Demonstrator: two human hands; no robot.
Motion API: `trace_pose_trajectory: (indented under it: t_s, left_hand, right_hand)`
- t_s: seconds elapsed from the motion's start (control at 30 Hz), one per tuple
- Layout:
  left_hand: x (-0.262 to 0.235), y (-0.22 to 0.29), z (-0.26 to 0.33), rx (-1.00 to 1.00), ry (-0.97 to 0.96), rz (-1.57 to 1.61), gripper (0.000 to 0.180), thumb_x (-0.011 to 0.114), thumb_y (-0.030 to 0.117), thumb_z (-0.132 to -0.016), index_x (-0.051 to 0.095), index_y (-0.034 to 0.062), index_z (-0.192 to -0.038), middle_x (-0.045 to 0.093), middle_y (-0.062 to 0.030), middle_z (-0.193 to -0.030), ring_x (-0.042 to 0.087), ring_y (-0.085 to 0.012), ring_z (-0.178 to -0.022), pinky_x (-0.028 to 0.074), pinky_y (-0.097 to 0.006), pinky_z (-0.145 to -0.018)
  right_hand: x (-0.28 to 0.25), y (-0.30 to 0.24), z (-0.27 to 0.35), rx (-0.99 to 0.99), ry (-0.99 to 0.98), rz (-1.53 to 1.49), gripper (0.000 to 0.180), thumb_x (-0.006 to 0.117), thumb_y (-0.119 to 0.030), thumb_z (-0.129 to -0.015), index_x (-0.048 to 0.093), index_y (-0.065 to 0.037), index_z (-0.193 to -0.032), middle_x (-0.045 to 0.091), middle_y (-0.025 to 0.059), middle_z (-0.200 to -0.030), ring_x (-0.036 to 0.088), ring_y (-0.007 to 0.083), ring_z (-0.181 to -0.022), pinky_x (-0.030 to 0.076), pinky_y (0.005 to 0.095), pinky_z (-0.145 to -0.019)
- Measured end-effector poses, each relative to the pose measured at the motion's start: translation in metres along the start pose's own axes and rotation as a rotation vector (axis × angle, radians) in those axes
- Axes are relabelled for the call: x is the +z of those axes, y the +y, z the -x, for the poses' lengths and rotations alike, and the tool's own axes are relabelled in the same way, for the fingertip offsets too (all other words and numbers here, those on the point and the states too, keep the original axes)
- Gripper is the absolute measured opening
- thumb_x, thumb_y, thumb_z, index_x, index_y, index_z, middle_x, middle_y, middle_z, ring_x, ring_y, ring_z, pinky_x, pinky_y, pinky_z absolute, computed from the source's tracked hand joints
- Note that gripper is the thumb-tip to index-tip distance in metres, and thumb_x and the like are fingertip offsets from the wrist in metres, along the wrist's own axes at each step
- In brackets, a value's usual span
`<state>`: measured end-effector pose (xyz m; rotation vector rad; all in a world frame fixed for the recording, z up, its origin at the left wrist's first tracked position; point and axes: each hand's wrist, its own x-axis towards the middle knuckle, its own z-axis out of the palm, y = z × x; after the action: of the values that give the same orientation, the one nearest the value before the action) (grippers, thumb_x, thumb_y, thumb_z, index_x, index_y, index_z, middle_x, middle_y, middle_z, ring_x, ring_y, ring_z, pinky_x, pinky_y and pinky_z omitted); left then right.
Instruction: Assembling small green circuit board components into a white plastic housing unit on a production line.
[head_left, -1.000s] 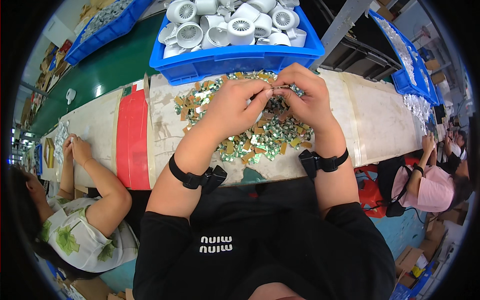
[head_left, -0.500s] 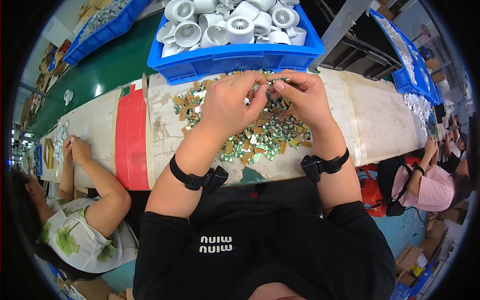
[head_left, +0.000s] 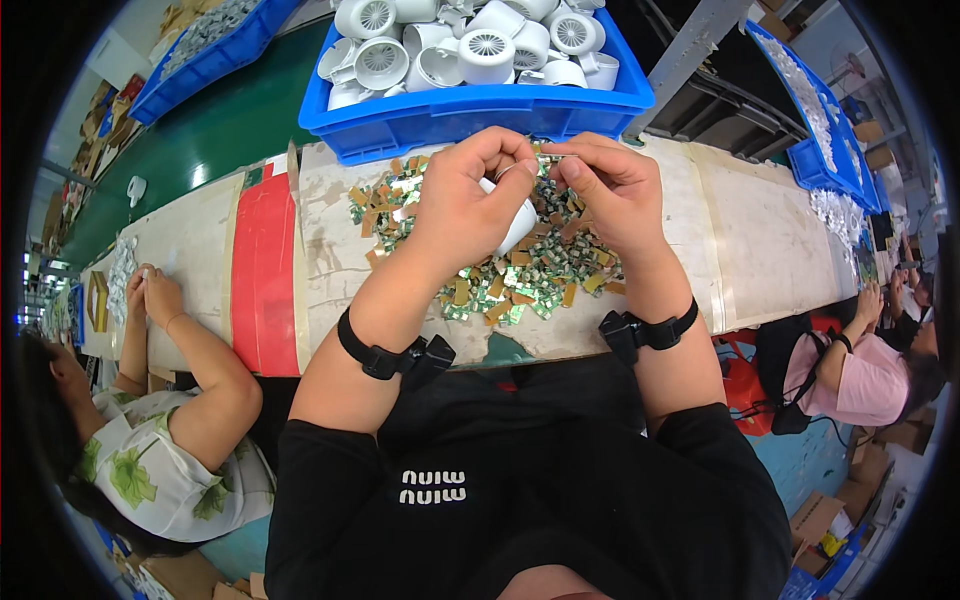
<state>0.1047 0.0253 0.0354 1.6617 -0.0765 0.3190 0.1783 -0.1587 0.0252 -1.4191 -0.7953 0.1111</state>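
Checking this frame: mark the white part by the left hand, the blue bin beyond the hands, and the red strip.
White part (head_left: 518,228): head view, on its exposed curved side.
Blue bin (head_left: 410,128): head view, on its near wall.
Red strip (head_left: 264,275): head view, mid-length.

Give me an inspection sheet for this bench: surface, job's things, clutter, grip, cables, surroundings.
Surface: pale bench, stained; red strip across it at left.
Job's things: white part; heap of small green and brown pieces; blue bin of white housings beyond.
Clutter: cardboard boxes, lower right.
Left grip: left hand around the white part.
Right grip: right hand above the heap; anything pinched is too small to tell.
Cables: dark cord or strap by the red stool; unclear which.
Surroundings: people seated left and right.
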Motion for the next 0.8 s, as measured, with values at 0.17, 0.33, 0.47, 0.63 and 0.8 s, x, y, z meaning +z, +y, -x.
trace_pose_trajectory:
  t_s: [0.17,0.33,0.47,0.63,0.8]
  left_hand:
    - [-0.0009,-0.0051,-0.0013,0.242,0.056,-0.194,0.010,0.070,0.006,-0.088,0.069,0.0015,-0.097,0.071,-0.0066,-0.079,0.066,-0.0130,-0.068,0.051,-0.028,-0.066]
    - [-0.0018,-0.0017,-0.0023,0.367,0.100,-0.374,0.010,0.069,0.007,-0.086,0.069,0.0015,-0.094,0.071,-0.0107,-0.081,0.070,-0.0223,-0.070,0.055,-0.033,-0.068]
    - [-0.0027,-0.0007,-0.0021,0.371,0.067,-0.457,0.009,0.069,0.007,-0.085,0.068,0.0009,-0.091,0.071,-0.0119,-0.081,0.071,-0.0241,-0.071,0.055,-0.034,-0.069]
    - [-0.0023,-0.0030,-0.0028,0.269,0.070,-0.273,0.009,0.068,0.008,-0.085,0.067,0.0010,-0.091,0.071,-0.0113,-0.080,0.070,-0.0236,-0.071,0.054,-0.033,-0.068]
    - [-0.0041,-0.0060,-0.0031,0.224,0.038,-0.251,0.008,0.069,0.008,-0.090,0.068,0.0002,-0.093,0.067,-0.0030,-0.078,0.062,-0.0108,-0.072,0.050,-0.027,-0.068]
  right_hand:
    - [0.0003,0.0010,-0.0001,0.044,0.015,-0.029,0.017,0.072,-0.010,-0.097,0.078,0.001,-0.109,0.072,0.0054,-0.092,0.065,0.0089,-0.081,0.051,0.0214,-0.069]
    - [-0.0035,-0.0070,-0.0014,0.025,-0.001,0.266,0.014,0.075,-0.010,-0.094,0.079,0.001,-0.101,0.074,0.0067,-0.090,0.067,0.0117,-0.079,0.052,0.0247,-0.068]
    - [-0.0045,-0.0025,-0.0044,-0.212,0.004,0.362,0.013,0.077,-0.008,-0.090,0.078,0.002,-0.098,0.074,0.0095,-0.086,0.068,0.0161,-0.075,0.052,0.0285,-0.066]
    - [-0.0036,-0.0047,-0.0050,-0.187,-0.004,0.390,0.012,0.078,-0.008,-0.089,0.077,0.002,-0.096,0.074,0.0100,-0.084,0.068,0.0172,-0.074,0.052,0.0288,-0.067]
    - [-0.0048,-0.0036,-0.0061,-0.198,-0.022,0.400,0.013,0.077,-0.009,-0.090,0.076,0.003,-0.095,0.073,0.0094,-0.082,0.066,0.0165,-0.073,0.051,0.0290,-0.067]
